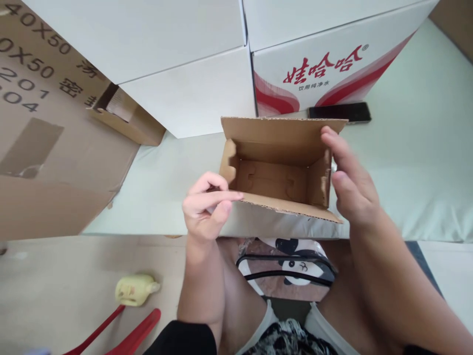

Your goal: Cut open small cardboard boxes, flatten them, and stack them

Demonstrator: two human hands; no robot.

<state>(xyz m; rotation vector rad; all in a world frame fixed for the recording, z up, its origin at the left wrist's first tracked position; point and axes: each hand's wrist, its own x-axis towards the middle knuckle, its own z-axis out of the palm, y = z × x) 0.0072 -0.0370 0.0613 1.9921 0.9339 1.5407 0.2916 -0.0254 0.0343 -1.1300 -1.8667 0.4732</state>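
Observation:
A small brown cardboard box (pixel 271 180) stands on the pale green surface with its top flaps up, and its inside looks bare down to the folded bottom. At its near left corner, my left hand (pixel 207 204) pinches the edge of the front flap between thumb and fingers. My right hand (pixel 354 185) is on the right side, fingers stretched out and apart, with a fingertip at the back flap's right end and the thumb beside the right side flap. Whether the right thumb touches the cardboard, I cannot tell.
White cartons (pixel 192 93) with red print stand stacked behind the box, a dark phone (pixel 340 112) lying before them. Left are a large printed carton (pixel 70 162) and a small brown box (pixel 129 116). A yellow bottle (pixel 135 290) and red handles (pixel 136 333) lie on the floor.

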